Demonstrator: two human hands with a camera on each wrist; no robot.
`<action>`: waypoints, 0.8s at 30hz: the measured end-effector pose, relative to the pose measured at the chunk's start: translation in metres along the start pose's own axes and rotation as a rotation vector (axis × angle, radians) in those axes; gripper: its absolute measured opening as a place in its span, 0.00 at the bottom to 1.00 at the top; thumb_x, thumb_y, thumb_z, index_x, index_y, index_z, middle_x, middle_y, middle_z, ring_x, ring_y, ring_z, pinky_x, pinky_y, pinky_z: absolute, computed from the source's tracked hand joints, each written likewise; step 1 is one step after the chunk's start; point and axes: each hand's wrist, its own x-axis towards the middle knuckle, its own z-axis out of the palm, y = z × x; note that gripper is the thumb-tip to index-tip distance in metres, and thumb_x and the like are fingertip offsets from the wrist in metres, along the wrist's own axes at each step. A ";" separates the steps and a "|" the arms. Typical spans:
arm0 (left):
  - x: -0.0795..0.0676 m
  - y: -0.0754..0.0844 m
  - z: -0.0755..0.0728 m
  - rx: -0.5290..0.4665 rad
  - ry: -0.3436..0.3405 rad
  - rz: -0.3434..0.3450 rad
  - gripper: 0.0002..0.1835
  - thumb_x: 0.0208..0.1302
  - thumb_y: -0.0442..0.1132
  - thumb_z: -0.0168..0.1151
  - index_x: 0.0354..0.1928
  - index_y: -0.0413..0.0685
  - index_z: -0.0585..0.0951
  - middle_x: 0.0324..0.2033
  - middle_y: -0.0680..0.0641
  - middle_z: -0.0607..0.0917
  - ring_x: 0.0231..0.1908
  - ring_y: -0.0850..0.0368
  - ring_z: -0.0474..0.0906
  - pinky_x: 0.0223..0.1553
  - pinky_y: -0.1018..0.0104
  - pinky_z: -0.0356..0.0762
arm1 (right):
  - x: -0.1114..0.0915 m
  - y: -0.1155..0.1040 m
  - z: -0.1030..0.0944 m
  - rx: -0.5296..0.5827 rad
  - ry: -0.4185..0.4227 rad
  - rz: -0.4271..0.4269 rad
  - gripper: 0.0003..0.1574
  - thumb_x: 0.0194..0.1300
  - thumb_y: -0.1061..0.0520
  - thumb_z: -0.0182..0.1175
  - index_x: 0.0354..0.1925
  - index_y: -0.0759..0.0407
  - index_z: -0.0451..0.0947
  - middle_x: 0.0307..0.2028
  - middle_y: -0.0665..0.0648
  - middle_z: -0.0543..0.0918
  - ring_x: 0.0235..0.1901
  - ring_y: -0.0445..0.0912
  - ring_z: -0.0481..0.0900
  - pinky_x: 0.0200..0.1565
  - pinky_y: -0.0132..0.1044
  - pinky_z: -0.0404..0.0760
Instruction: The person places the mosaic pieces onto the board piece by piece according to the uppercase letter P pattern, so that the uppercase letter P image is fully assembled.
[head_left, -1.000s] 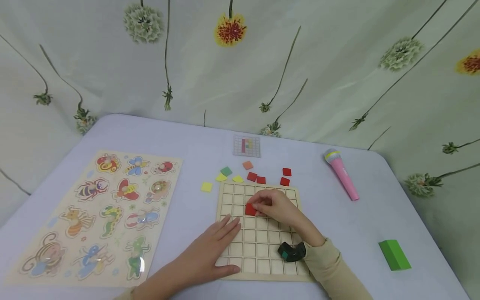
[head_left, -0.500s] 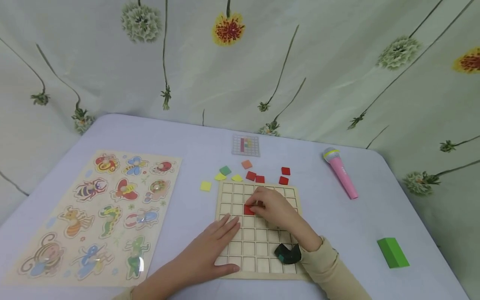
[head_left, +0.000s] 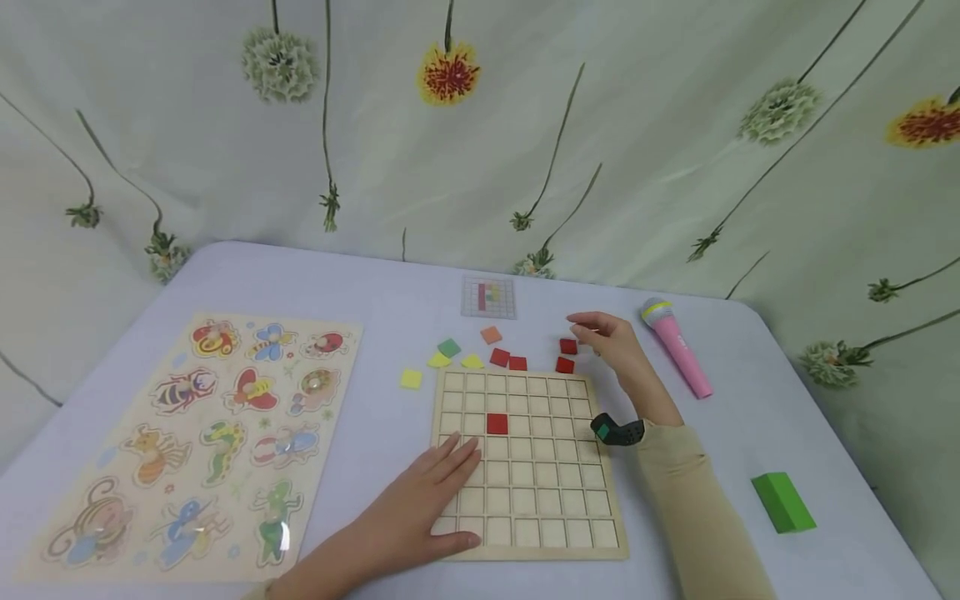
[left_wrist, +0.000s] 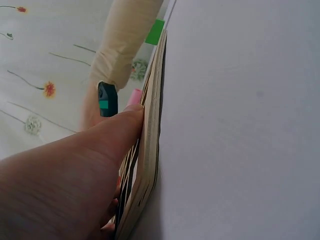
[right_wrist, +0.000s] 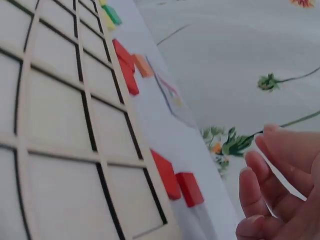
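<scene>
- My left hand (head_left: 420, 504) lies with fingers spread and nearly straight over the left edge of the grid board (head_left: 551, 552), lower middle of the head view; it grips nothing.
- My right hand (head_left: 609, 337), right of centre, is half open, fingers loosely bent, with nothing in them.
- It is just beside two red tiles (head_left: 565, 365), above the board's upper right corner.
- One red square (head_left: 497, 423) sits in a cell of the board, centre of the frame.
- Above the board's upper left lie two more red pieces (head_left: 517, 363), an orange tile (head_left: 491, 335), a green tile (head_left: 448, 347) and yellow pieces (head_left: 411, 379).
- A pattern card (head_left: 489, 297) is above those; a pink microphone (head_left: 681, 354) is farther right.
</scene>
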 end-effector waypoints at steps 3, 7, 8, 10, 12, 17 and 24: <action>-0.002 -0.002 0.001 -0.002 0.001 -0.001 0.48 0.58 0.65 0.56 0.70 0.41 0.57 0.71 0.49 0.51 0.70 0.51 0.39 0.65 0.53 0.45 | 0.011 0.011 -0.003 -0.024 0.030 0.102 0.23 0.67 0.56 0.57 0.57 0.65 0.73 0.45 0.59 0.77 0.40 0.51 0.73 0.38 0.36 0.68; -0.002 -0.003 0.002 -0.009 -0.001 0.005 0.48 0.58 0.66 0.54 0.71 0.42 0.56 0.71 0.49 0.50 0.70 0.52 0.38 0.65 0.54 0.44 | 0.017 0.023 -0.004 -0.163 -0.060 0.068 0.24 0.64 0.59 0.60 0.56 0.68 0.73 0.50 0.64 0.75 0.42 0.51 0.71 0.43 0.38 0.68; -0.002 -0.003 0.002 -0.007 -0.002 0.006 0.48 0.58 0.67 0.54 0.71 0.42 0.56 0.71 0.49 0.50 0.70 0.52 0.38 0.65 0.54 0.44 | 0.017 0.025 -0.004 -0.205 -0.082 0.040 0.23 0.63 0.60 0.61 0.55 0.69 0.74 0.50 0.65 0.75 0.42 0.51 0.71 0.42 0.38 0.68; -0.001 -0.003 0.001 0.003 -0.002 0.006 0.48 0.58 0.67 0.54 0.71 0.42 0.56 0.71 0.50 0.50 0.70 0.52 0.38 0.65 0.54 0.44 | 0.017 0.027 -0.005 -0.297 -0.100 -0.029 0.21 0.61 0.62 0.62 0.52 0.69 0.76 0.48 0.66 0.75 0.39 0.50 0.69 0.40 0.38 0.68; -0.001 -0.002 0.000 0.007 -0.002 0.004 0.48 0.58 0.66 0.55 0.71 0.42 0.56 0.71 0.50 0.50 0.70 0.52 0.39 0.65 0.54 0.44 | 0.017 0.027 -0.005 -0.347 -0.098 -0.083 0.19 0.60 0.63 0.63 0.50 0.69 0.77 0.45 0.65 0.75 0.36 0.50 0.68 0.37 0.39 0.68; -0.001 0.000 -0.002 0.000 -0.004 0.003 0.48 0.58 0.64 0.58 0.71 0.42 0.56 0.71 0.49 0.51 0.70 0.51 0.39 0.65 0.53 0.45 | 0.017 0.027 -0.004 -0.369 -0.072 -0.115 0.15 0.59 0.64 0.64 0.45 0.68 0.77 0.40 0.63 0.75 0.31 0.48 0.68 0.34 0.38 0.67; -0.002 0.000 0.000 0.003 -0.009 0.002 0.47 0.58 0.64 0.57 0.71 0.42 0.56 0.71 0.49 0.51 0.70 0.51 0.39 0.65 0.54 0.45 | 0.012 0.031 -0.003 -0.279 -0.018 -0.093 0.10 0.61 0.65 0.62 0.41 0.69 0.76 0.33 0.60 0.78 0.32 0.47 0.71 0.34 0.36 0.69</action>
